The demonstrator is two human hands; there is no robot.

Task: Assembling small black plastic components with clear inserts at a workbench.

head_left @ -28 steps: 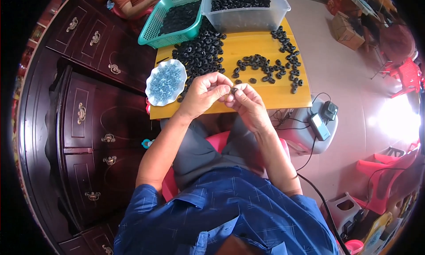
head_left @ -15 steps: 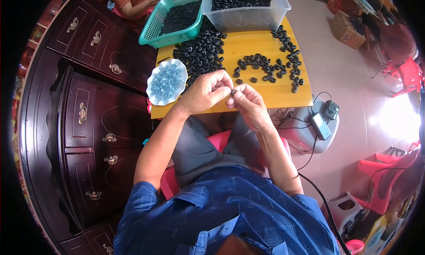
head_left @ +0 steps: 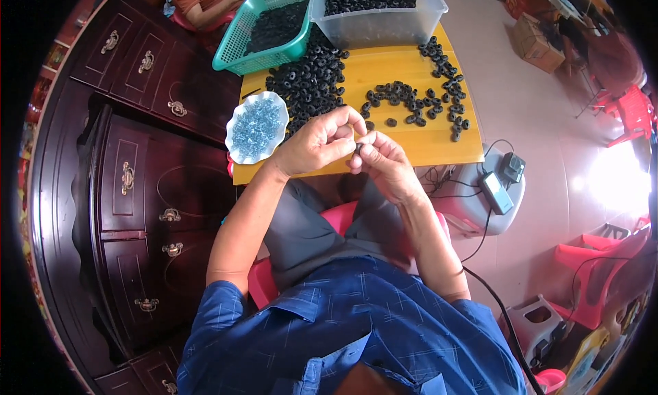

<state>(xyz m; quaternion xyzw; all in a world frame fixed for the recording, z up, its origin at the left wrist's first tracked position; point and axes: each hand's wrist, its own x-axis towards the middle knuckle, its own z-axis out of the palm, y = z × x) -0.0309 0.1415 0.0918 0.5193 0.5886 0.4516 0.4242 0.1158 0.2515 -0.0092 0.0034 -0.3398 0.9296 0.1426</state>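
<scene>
Over the table's near edge, my right hand (head_left: 385, 160) pinches a small black ring-shaped piece (head_left: 358, 148) between thumb and fingertips. My left hand (head_left: 317, 143) meets it from the other side, closed, its thumb tip at the piece. Whatever its fingertips hold is too small or hidden to name. Left of that hand stands a white scalloped dish (head_left: 230, 136) filled with small clear bluish pieces (head_left: 258, 126). Beyond my hands lies a dense heap of black ring-shaped pieces (head_left: 308, 80). Looser ones (head_left: 401, 93) spread in a curved line to the right.
At the back of the yellow table (head_left: 363, 66) stand a green basket (head_left: 233, 52) and a clear plastic bin (head_left: 380, 28), both holding black pieces. A dark wooden cabinet (head_left: 144, 189) flanks the left. Another person's arm (head_left: 219, 11) shows behind. Cabled devices (head_left: 497, 193) rest on a stool at right.
My hands stay together around the black piece, with the left index finger shifted slightly and the piece a little lower. The table things have not moved noticeably.
</scene>
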